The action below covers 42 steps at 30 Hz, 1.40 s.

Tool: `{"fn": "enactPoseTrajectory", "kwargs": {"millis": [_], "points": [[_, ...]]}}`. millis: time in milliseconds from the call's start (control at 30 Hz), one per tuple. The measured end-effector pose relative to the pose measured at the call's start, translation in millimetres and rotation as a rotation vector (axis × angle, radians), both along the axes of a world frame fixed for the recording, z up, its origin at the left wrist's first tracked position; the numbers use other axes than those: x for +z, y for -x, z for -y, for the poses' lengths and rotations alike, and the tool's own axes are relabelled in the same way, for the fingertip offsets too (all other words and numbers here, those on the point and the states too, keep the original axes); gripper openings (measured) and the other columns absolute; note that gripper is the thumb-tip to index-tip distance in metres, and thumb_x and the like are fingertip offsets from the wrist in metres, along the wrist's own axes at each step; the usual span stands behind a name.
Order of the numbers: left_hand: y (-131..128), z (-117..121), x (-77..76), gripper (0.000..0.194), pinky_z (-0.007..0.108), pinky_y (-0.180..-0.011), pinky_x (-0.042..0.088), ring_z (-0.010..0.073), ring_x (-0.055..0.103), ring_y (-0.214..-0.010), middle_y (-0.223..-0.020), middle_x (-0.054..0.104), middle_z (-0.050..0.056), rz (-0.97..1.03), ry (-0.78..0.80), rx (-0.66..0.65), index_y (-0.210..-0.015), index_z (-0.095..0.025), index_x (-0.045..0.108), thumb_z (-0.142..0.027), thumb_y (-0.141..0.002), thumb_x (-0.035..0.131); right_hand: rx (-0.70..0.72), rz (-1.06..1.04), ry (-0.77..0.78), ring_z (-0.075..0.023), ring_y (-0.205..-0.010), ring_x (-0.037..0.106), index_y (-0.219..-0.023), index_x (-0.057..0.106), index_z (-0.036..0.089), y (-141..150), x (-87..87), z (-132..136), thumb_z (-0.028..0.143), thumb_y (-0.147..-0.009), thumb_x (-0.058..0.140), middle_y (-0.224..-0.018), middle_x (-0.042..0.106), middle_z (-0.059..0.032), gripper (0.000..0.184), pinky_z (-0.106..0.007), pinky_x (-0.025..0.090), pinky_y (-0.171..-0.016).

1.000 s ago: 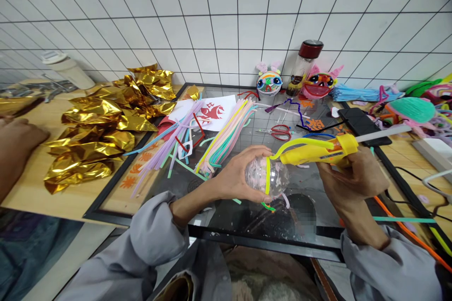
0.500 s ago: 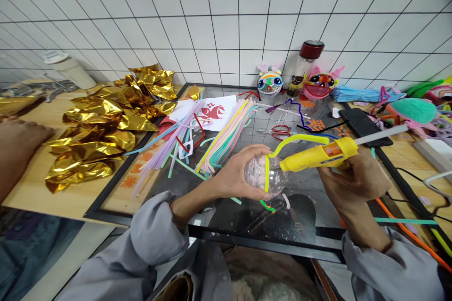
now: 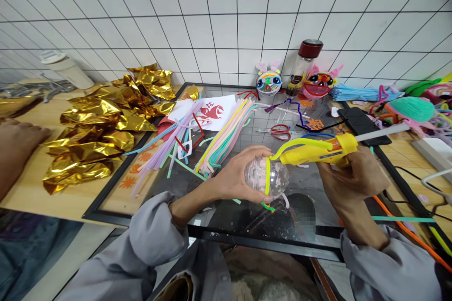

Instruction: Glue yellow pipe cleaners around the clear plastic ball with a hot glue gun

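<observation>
My left hand (image 3: 235, 174) is wrapped round a clear plastic ball (image 3: 278, 179), held above the table. A yellow pipe cleaner (image 3: 267, 176) circles the ball, and its loose end arches up to the right. In my right hand (image 3: 356, 181) is a yellow hot glue gun (image 3: 318, 151) with a whitish glue stick (image 3: 383, 132) jutting from its back. The gun's nozzle points left, close to the ball's upper right side; whether it touches is hard to tell. Below the ball, short green and pale pipe cleaner pieces (image 3: 269, 207) lie on the dark mat.
Pipe cleaner bundles (image 3: 226, 136), red-handled scissors (image 3: 280, 132) and a paper with a red print (image 3: 215, 112) lie beyond my hands. Gold foil (image 3: 102, 113) spreads left, near another person's hand (image 3: 21, 146). A bottle (image 3: 303, 66), decorated balls (image 3: 269, 80) and a phone (image 3: 363, 124) are farther back.
The glue gun has tilted slightly, its nozzle shifting up along the ball towards the pipe cleaner's loose end. My left hand keeps its grip on the ball.
</observation>
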<state>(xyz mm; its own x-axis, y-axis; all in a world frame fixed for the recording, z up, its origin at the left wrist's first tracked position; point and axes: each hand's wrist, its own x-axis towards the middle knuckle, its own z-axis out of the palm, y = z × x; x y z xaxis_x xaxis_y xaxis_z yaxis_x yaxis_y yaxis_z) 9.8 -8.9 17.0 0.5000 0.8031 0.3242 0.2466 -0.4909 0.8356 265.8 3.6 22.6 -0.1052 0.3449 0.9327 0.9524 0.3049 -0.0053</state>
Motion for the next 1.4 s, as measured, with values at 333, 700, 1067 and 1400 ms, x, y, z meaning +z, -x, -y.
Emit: {"fn": "enactPoseTrajectory", "kwargs": {"millis": [333,700,1067,1400], "points": [[0.0,0.8,1.6,0.087,0.050,-0.112,0.041,0.0342,0.055,-0.127,-0.135,0.057,0.015,-0.009,0.011,-0.001,-0.125,-0.019,0.055,-0.043,-0.050,0.091,0.021,0.062,-0.115,-0.0155,-0.054,0.058,-0.080,0.051,0.024,1.4,0.3,-1.3,0.023,-0.074,0.072,-0.068,0.065,0.0004,0.022,-0.028,0.034,-0.052],[-0.4,-0.4,0.5,0.086,0.049,-0.110,0.043,0.0338,0.056,-0.126,-0.134,0.058,0.015,0.019,-0.021,-0.006,-0.125,-0.019,0.055,-0.042,-0.050,0.092,0.036,0.070,-0.080,-0.0141,-0.053,0.056,-0.080,0.049,0.024,-0.4,-0.5,0.5,0.024,-0.075,0.070,-0.066,0.063,0.0012,0.022,-0.027,0.033,-0.051],[1.3,-1.4,0.5,0.086,0.048,-0.111,0.042,0.0330,0.056,-0.125,-0.134,0.058,0.016,0.019,-0.021,0.006,-0.124,-0.017,0.055,-0.040,-0.051,0.092,0.053,0.057,-0.063,-0.0123,-0.050,0.051,-0.080,0.049,0.024,-2.1,-2.6,1.6,0.027,-0.075,0.071,-0.064,0.060,0.0024,0.023,-0.027,0.028,-0.049],[1.2,-2.3,-1.2,0.086,0.046,-0.111,0.043,0.0319,0.056,-0.125,-0.133,0.057,0.015,0.021,-0.034,0.001,-0.124,-0.017,0.053,-0.039,-0.051,0.092,0.033,-0.070,-0.027,-0.0133,-0.051,0.050,-0.078,0.049,0.024,-3.7,-8.2,-1.0,0.034,-0.073,0.068,-0.063,0.054,0.0038,0.023,-0.027,0.034,-0.049]]}}
